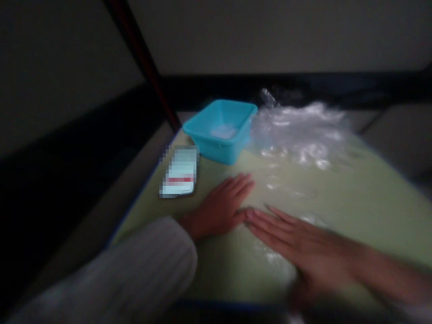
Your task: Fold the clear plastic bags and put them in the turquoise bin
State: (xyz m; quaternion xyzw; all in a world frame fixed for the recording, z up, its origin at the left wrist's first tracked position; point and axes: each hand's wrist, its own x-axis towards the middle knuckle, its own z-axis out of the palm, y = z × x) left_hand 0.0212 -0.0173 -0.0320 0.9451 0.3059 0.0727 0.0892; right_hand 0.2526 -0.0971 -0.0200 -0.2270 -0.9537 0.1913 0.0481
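On the pale yellow-green table (347,202), my left hand (221,207) lies flat with its fingers stretched out. My right hand (297,240) is also spread flat, its fingertips meeting the left thumb near the table's middle. Beneath and around the hands, shiny glints show what looks like a thin clear plastic bag or sheet (275,261); its outline is hard to make out. Neither hand grips anything. Beyond the left hand stands a turquoise plastic basin (216,150) with something whitish (224,131) inside.
A crumpled heap of clear plastic (300,130) lies at the back right, against the basin. Left of the basin, near the table's edge, is a pixelated pale item (180,171) with a red stripe. A dark red pole (141,54) rises behind the far left corner.
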